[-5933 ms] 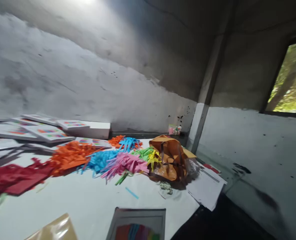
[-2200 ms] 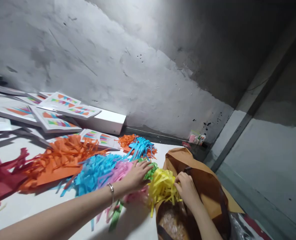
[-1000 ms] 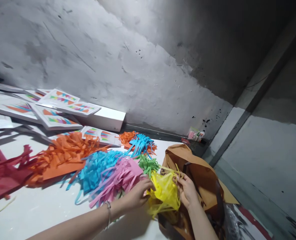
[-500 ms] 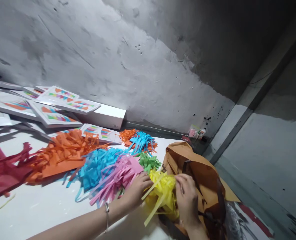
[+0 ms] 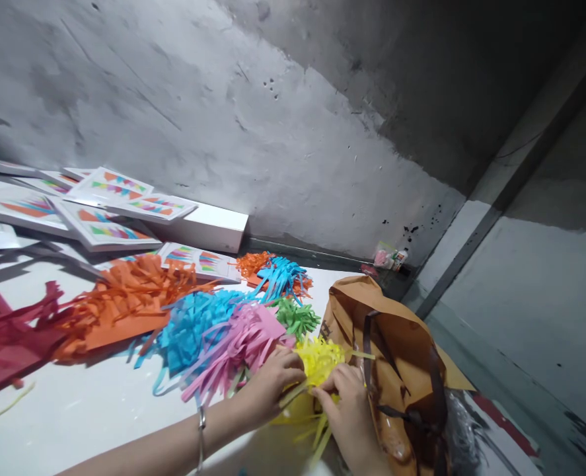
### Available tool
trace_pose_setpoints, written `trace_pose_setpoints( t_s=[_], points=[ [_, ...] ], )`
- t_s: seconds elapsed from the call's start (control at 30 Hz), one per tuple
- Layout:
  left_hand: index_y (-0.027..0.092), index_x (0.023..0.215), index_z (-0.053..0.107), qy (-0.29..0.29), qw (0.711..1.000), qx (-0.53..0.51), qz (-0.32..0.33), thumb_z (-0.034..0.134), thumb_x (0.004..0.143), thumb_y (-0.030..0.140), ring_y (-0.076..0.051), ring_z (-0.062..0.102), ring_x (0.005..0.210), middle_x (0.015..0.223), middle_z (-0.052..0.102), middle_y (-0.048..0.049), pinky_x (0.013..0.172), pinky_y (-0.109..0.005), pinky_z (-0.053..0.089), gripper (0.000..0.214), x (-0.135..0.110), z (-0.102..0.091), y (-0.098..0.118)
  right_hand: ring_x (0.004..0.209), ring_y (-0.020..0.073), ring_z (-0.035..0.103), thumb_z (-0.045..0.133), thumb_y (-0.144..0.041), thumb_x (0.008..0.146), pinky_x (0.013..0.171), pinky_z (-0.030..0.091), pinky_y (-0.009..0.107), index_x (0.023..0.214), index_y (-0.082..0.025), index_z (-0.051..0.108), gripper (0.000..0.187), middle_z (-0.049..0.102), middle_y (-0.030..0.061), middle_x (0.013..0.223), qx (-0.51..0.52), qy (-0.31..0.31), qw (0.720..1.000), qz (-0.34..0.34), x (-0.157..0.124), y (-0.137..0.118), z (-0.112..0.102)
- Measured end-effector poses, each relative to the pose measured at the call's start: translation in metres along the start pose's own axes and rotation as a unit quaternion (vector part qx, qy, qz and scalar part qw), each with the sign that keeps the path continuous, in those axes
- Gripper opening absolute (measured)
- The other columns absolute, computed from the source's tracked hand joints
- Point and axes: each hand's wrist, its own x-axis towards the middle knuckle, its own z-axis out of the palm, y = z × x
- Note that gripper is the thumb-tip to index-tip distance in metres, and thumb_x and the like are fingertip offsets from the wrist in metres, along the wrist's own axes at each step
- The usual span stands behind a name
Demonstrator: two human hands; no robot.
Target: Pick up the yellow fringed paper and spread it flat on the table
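A fringed bundle of yellow tissue paper (image 5: 317, 360) lies between my two hands at the lower middle. My left hand (image 5: 280, 383), with a bracelet at the wrist, grips its left side with curled fingers. On the near side, my right hand (image 5: 347, 403) pinches the yellow strips between thumb and fingers. Pink fringed paper (image 5: 253, 337) touches my left hand's far side. Green fringe (image 5: 296, 317) sits just behind the yellow one. Further left lie blue fringe (image 5: 198, 327), orange fringe (image 5: 134, 307) and red fringe (image 5: 10, 334).
An open brown bag (image 5: 402, 317) with dark straps stands right of my hands. Printed packs (image 5: 109, 228) are heaped at the back left beside a white box (image 5: 208, 228). Another orange and blue bundle (image 5: 280, 274) lies near the wall. Clear plastic (image 5: 464, 423) sits right of the bag.
My right hand has moved left and closer to my left hand across the yellow fringe. The yellow strips that hung toward me have shifted.
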Motion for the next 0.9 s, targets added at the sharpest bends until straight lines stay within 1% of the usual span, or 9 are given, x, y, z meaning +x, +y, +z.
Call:
trace_pose_setpoints(
  t_s=[0.07, 0.17, 0.27, 0.33, 0.4, 0.5, 0.7, 0.8, 0.9],
  points=[
    [0.020, 0.087, 0.071, 0.001, 1.000, -0.009, -0.005, 0.052, 0.100, 0.032, -0.022, 0.057, 0.083, 0.090, 0.066, -0.0083, 0.074, -0.034, 0.045, 0.026, -0.001, 0.002, -0.002, 0.076, 0.0186, 0.056, 0.078, -0.009, 0.076, 0.070, 0.040, 0.027, 0.066, -0.021, 0.052, 0.031, 0.059, -0.0020, 0.073, 0.017, -0.007, 0.999, 0.035, -0.001, 0.002, 0.002],
    [0.020, 0.089, 0.072, 0.001, 1.000, -0.015, -0.007, 0.047, 0.102, 0.032, -0.021, 0.056, 0.080, 0.086, 0.064, -0.0084, 0.071, -0.033, 0.042, 0.031, -0.002, 0.005, -0.004, 0.073, 0.0179, 0.057, 0.078, -0.007, 0.073, 0.067, 0.042, 0.026, 0.071, -0.022, 0.053, 0.029, 0.059, -0.0029, 0.075, 0.035, -0.016, 0.998, 0.051, -0.002, 0.000, 0.003],
    [0.021, 0.092, 0.074, -0.006, 1.000, -0.018, -0.007, 0.048, 0.102, 0.033, -0.021, 0.056, 0.081, 0.086, 0.063, -0.0081, 0.071, -0.033, 0.041, 0.030, -0.004, 0.007, -0.006, 0.077, 0.0194, 0.059, 0.076, -0.006, 0.073, 0.070, 0.045, 0.027, 0.088, -0.023, 0.062, 0.026, 0.064, -0.0017, 0.084, 0.071, -0.019, 0.996, 0.052, -0.004, -0.004, 0.003],
    [0.022, 0.097, 0.074, -0.010, 1.000, -0.021, -0.007, 0.047, 0.102, 0.032, -0.021, 0.056, 0.082, 0.088, 0.063, -0.0081, 0.072, -0.033, 0.041, 0.029, -0.006, 0.009, -0.007, 0.085, 0.0214, 0.060, 0.073, -0.007, 0.078, 0.076, 0.046, 0.029, 0.097, -0.025, 0.066, 0.027, 0.065, -0.0002, 0.092, 0.072, -0.026, 0.997, 0.028, -0.005, -0.006, 0.002],
    [0.023, 0.099, 0.074, -0.013, 1.000, -0.022, -0.008, 0.043, 0.103, 0.031, -0.021, 0.056, 0.082, 0.089, 0.063, -0.0082, 0.073, -0.033, 0.040, 0.032, -0.008, 0.011, -0.007, 0.088, 0.0231, 0.060, 0.069, -0.007, 0.082, 0.079, 0.044, 0.032, 0.095, -0.027, 0.069, 0.023, 0.065, 0.0010, 0.093, 0.037, -0.027, 0.999, -0.001, -0.005, -0.007, 0.002],
    [0.023, 0.099, 0.073, -0.016, 1.000, -0.021, -0.011, 0.039, 0.104, 0.027, -0.021, 0.056, 0.082, 0.089, 0.063, -0.0080, 0.074, -0.034, 0.040, 0.034, -0.009, 0.014, -0.008, 0.085, 0.0235, 0.058, 0.066, -0.004, 0.083, 0.078, 0.042, 0.033, 0.085, -0.025, 0.068, 0.021, 0.063, 0.0017, 0.087, -0.024, -0.015, 0.999, -0.022, -0.006, -0.006, 0.003],
    [0.022, 0.095, 0.072, -0.012, 1.000, -0.005, -0.017, 0.053, 0.099, 0.027, -0.022, 0.056, 0.082, 0.089, 0.064, -0.0071, 0.075, -0.035, 0.037, 0.020, -0.009, 0.016, -0.011, 0.084, 0.0228, 0.056, 0.071, -0.003, 0.081, 0.078, 0.041, 0.034, 0.077, -0.022, 0.057, 0.023, 0.060, 0.0009, 0.085, -0.032, -0.006, 0.999, -0.008, -0.009, -0.004, 0.003],
    [0.022, 0.095, 0.071, -0.011, 1.000, 0.004, -0.013, 0.052, 0.099, 0.021, -0.022, 0.055, 0.083, 0.089, 0.063, -0.0070, 0.074, -0.035, 0.036, 0.019, -0.008, 0.014, -0.008, 0.090, 0.0238, 0.055, 0.068, -0.005, 0.083, 0.082, 0.041, 0.035, 0.090, -0.022, 0.060, 0.020, 0.061, 0.0025, 0.093, -0.001, -0.031, 0.999, -0.010, -0.010, -0.006, -0.002],
    [0.021, 0.090, 0.071, -0.008, 1.000, 0.014, -0.005, 0.049, 0.098, 0.015, -0.022, 0.054, 0.082, 0.088, 0.062, -0.0066, 0.073, -0.035, 0.035, 0.024, -0.008, 0.013, -0.004, 0.096, 0.0246, 0.053, 0.063, -0.006, 0.084, 0.087, 0.041, 0.037, 0.108, -0.025, 0.062, 0.031, 0.059, 0.0032, 0.102, 0.014, -0.076, 0.997, -0.015, -0.008, -0.010, -0.010]
  ],
)
